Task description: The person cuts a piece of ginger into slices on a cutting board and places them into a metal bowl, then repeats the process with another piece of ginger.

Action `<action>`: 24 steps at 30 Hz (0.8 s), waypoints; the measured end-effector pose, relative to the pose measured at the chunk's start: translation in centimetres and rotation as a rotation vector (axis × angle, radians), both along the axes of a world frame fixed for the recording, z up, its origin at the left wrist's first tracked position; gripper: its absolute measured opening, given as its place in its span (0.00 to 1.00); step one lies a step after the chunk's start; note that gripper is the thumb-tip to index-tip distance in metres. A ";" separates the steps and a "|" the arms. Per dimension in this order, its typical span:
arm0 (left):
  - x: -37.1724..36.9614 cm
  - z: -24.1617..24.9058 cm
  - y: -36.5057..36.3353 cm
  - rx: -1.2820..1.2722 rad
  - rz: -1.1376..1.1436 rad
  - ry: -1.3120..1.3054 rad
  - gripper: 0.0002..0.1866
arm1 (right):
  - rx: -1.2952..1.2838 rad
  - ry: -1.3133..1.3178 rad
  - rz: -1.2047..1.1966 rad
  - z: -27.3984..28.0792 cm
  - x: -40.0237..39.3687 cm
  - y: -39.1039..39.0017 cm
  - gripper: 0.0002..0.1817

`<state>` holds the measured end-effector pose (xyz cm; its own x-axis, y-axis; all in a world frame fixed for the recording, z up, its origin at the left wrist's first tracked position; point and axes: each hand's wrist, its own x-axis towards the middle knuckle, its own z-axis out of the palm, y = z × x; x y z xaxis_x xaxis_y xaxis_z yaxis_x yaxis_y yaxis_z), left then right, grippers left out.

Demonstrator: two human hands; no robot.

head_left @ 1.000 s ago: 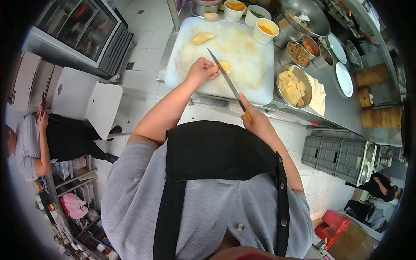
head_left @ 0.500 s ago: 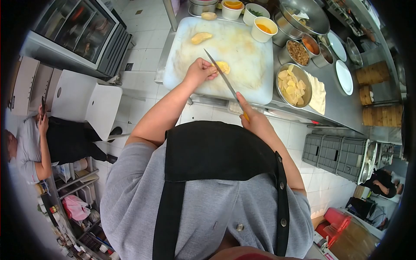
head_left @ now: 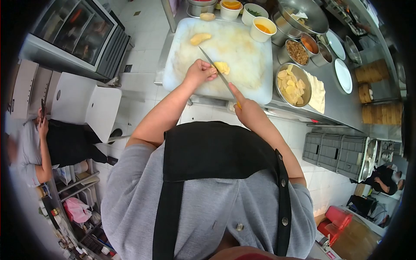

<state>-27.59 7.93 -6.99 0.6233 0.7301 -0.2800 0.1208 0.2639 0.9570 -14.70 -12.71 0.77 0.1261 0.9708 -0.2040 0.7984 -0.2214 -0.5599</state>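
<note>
My right hand (head_left: 248, 110) is closed round the yellow handle of a kitchen knife (head_left: 223, 78). The long blade crosses the board diagonally, its tip pointing away and to the left. With bent fingers pressed together, my left hand (head_left: 201, 73) holds a piece of peeled ginger against the blade; most of that piece is hidden by the fingers. Yellow ginger slices (head_left: 222, 67) lie just right of the blade on the white cutting board (head_left: 242, 56). Farther up the board lies a whole peeled ginger piece (head_left: 200, 39), and another piece (head_left: 207, 17) rests at the far edge.
Right of the board stands a metal bowl of pale slices (head_left: 291, 86) beside a folded cloth (head_left: 317, 93). White tubs (head_left: 263, 29), a tin of brown crumbly food (head_left: 297, 52) and plates (head_left: 343, 76) line the back and right. A person with a phone (head_left: 65, 143) is at the left.
The knife and my right hand have shifted slightly left, bringing the blade closer to my left fingers. My left hand stays almost in place.
</note>
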 end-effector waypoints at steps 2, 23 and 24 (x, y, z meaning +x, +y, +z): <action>0.0 0.0 0.0 0.004 0.006 -0.001 0.14 | -0.055 -0.045 -0.014 -0.2 -0.3 0.2 0.40; 0.0 0.5 -0.2 0.005 0.020 0.035 0.12 | 0.015 0.138 -0.023 -0.8 1.0 -5.3 0.45; 0.0 0.4 -0.2 0.001 0.021 0.032 0.12 | 0.018 0.141 -0.020 -0.7 1.0 -5.2 0.45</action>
